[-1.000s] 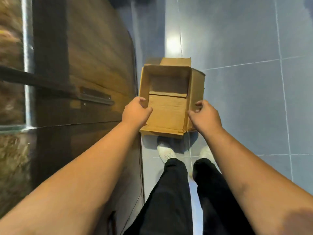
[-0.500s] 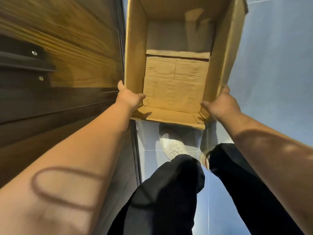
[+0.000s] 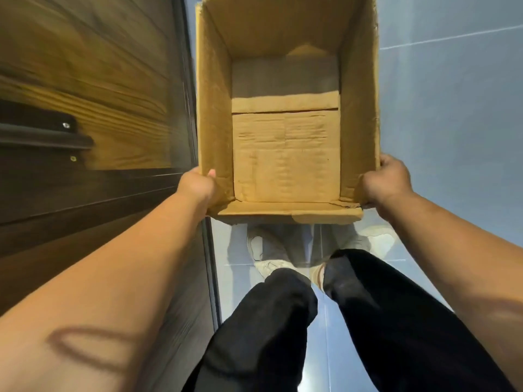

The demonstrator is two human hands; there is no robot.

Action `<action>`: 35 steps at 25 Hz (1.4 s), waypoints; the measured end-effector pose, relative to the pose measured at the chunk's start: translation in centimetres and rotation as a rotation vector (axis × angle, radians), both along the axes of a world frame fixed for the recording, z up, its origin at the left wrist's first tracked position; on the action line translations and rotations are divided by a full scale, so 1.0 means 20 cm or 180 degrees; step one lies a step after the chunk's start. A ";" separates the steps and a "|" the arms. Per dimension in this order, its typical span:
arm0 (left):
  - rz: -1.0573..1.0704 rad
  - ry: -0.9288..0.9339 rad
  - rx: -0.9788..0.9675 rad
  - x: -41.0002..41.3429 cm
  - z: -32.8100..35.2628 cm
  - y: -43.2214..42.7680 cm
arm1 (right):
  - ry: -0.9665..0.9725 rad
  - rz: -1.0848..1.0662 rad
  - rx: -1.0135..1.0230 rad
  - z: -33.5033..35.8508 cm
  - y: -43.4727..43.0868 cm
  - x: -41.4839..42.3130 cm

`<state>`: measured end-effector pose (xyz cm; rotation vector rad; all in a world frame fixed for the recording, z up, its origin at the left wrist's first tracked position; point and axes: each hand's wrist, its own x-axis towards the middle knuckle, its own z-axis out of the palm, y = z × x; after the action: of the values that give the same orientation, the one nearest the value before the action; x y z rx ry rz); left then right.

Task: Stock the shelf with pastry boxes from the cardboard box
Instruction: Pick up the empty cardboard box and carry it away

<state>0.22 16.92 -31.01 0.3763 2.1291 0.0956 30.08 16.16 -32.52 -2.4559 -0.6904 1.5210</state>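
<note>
- Surroundings, left: a dark wood-grain panel (image 3: 99, 80) fills the left side of the head view, blurred. A dark metal bracket (image 3: 42, 134) with two visible screws is fixed to it.
- Surroundings, right and below: blue-grey tiled floor (image 3: 452, 108) with pale grout lines. Two light-coloured shoes (image 3: 268, 250) stand on it under the near end of the box, with black trousers (image 3: 268, 335) below them in the frame.
- Clearance: the panel's right edge runs just beside the box's left wall. Cannot tell whether they touch.
- Cardboard box (image 3: 285, 154): held off the floor, in front of the person, directly above the shoes, between the two forearms.
- Left hand (image 3: 198, 185): grips the near left corner of the box, thumb hooked over the rim onto the inner wall. Its fingers are hidden behind the outer wall.
- Right hand (image 3: 387, 179): grips the near right corner, fingers curled round the outside of the right wall.
- Both hands sit at the near end, so most of the box extends beyond them.
- Orientation: open top faces up toward the camera. The inside shows the bare bottom flaps, the seam between them running left to right.
- Long axis: runs away from the person, roughly parallel to the panel edge. The far end is cut off by the top of the frame.
</note>
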 end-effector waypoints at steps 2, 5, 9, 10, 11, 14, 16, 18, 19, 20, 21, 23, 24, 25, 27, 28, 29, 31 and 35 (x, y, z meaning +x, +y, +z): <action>-0.0244 -0.0031 0.0313 0.10 0.27 0.09 | -0.0071 -0.0063 0.0171 0.23 0.06 0.12; -0.0691 0.0016 0.0810 0.29 0.77 0.30 | -0.0164 -0.0100 0.0454 0.72 0.22 0.30; -0.1038 0.0090 0.1254 0.49 1.37 0.51 | -0.0357 0.0053 0.0951 1.37 0.46 0.52; -0.1133 0.0089 0.1392 0.54 1.53 0.57 | -0.0404 0.0056 0.1066 1.54 0.52 0.59; -0.1220 0.0116 0.1489 0.59 1.69 0.64 | -0.0477 0.0100 0.1151 1.72 0.59 0.65; -0.1276 0.0239 0.1664 0.72 2.10 0.81 | -0.0655 0.0278 0.1339 2.17 0.77 0.79; -0.1350 0.0215 0.1856 0.78 2.31 0.95 | -0.0754 0.0305 0.1475 2.41 0.90 0.85; -0.1475 0.0252 0.2069 0.84 2.51 1.14 | -0.0832 0.0367 0.1637 2.63 1.08 0.90; -0.1506 0.0304 0.2154 0.87 2.59 1.26 | -0.0881 0.0388 0.1709 2.72 1.19 0.92; -0.1547 0.0382 0.2207 0.88 2.67 1.39 | -0.0925 0.0372 0.1781 2.79 1.29 0.94; -0.1599 0.0454 0.2243 0.90 2.73 1.51 | -0.0952 0.0346 0.1816 2.86 1.40 0.96; -0.1629 0.0511 0.2313 0.94 2.84 1.74 | -0.0934 0.0336 0.1885 2.97 1.60 0.99; -0.1619 0.0501 0.2346 0.96 2.88 1.84 | -0.0906 0.0298 0.1919 3.02 1.70 1.01; -0.1593 0.0480 0.2384 0.97 2.93 1.97 | -0.0892 0.0256 0.1935 3.07 1.82 1.02; -0.1567 0.0452 0.2415 0.99 3.01 2.21 | -0.0896 0.0253 0.1974 3.16 2.04 1.04; -0.1598 0.0455 0.2433 1.00 3.03 2.34 | -0.0912 0.0252 0.2012 3.20 2.15 1.04; -0.1637 0.0464 0.2460 1.01 3.06 2.48 | -0.0918 0.0193 0.2039 3.24 2.27 1.05; -0.1665 0.0496 0.2538 1.04 3.10 2.74 | -0.0866 0.0068 0.2080 3.28 2.49 1.08; -0.1522 0.0396 0.2612 1.14 3.15 3.27 | -0.0602 -0.0123 0.2091 3.31 2.97 1.19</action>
<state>22.99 82.41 31.94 1.3813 1.9736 0.6868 53.79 75.53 33.71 -2.0884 -0.9782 0.8561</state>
